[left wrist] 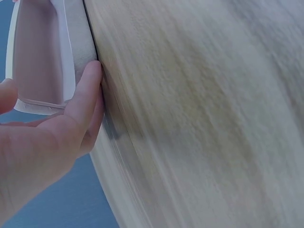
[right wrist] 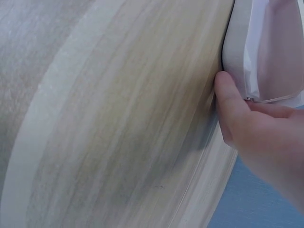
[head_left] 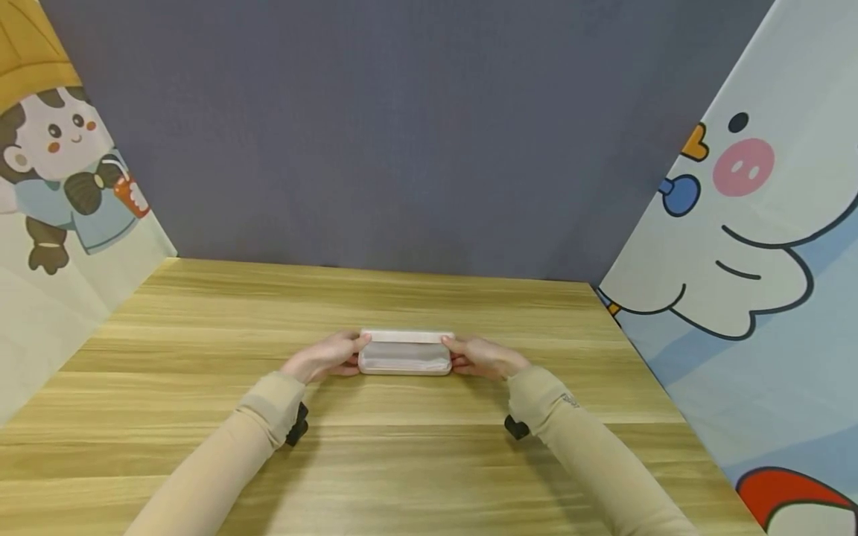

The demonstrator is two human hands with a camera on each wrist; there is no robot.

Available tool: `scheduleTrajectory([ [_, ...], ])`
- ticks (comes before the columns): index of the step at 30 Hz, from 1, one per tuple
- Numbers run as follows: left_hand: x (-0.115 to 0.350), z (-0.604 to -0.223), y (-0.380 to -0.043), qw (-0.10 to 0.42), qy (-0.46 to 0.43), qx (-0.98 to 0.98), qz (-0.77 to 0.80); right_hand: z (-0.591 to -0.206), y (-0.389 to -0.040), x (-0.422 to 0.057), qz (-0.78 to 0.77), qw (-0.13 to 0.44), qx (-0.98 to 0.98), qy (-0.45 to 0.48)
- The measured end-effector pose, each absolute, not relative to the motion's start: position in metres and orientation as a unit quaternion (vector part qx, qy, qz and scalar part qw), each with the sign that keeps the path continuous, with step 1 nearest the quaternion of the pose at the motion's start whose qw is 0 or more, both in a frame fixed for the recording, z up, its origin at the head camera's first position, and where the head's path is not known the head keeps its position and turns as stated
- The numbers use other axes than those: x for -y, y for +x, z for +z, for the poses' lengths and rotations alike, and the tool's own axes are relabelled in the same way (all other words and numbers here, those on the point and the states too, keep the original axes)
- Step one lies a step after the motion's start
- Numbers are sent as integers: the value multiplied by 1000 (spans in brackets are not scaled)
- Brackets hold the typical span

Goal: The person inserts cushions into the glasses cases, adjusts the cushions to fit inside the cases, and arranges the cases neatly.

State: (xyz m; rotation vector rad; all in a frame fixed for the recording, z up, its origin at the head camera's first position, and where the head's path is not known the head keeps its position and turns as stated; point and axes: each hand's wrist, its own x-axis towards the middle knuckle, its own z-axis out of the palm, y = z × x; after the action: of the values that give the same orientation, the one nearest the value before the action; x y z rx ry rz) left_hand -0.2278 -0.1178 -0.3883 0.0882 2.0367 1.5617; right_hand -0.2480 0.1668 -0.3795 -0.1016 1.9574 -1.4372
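An open, pale glasses case [head_left: 407,336] lies lengthwise across the wooden table in front of me, its lid raised at the back. My left hand [head_left: 330,353] grips the left end, thumb on the lid and fingers low along the side. At the opposite end, my right hand [head_left: 487,357] holds it the same way. The left wrist view shows the pinkish inside of the case [left wrist: 38,52] and fingertips against its outer wall. From the right wrist, the case [right wrist: 236,38] shows a whitish layer along its inner edge.
The wood-grain table [head_left: 402,476] reaches back to a dark grey panel [head_left: 375,134]. Cartoon-printed panels stand on the left [head_left: 60,313] and right [head_left: 751,223]. Dark wrist devices show under both beige sleeves [head_left: 596,454].
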Motion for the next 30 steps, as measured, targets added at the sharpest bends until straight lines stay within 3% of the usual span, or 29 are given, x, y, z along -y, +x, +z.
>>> scheduleTrajectory([
  [30,119,-390,-223,273,38,-764,583,-386,-248,-169,-538,370,-753,-80],
])
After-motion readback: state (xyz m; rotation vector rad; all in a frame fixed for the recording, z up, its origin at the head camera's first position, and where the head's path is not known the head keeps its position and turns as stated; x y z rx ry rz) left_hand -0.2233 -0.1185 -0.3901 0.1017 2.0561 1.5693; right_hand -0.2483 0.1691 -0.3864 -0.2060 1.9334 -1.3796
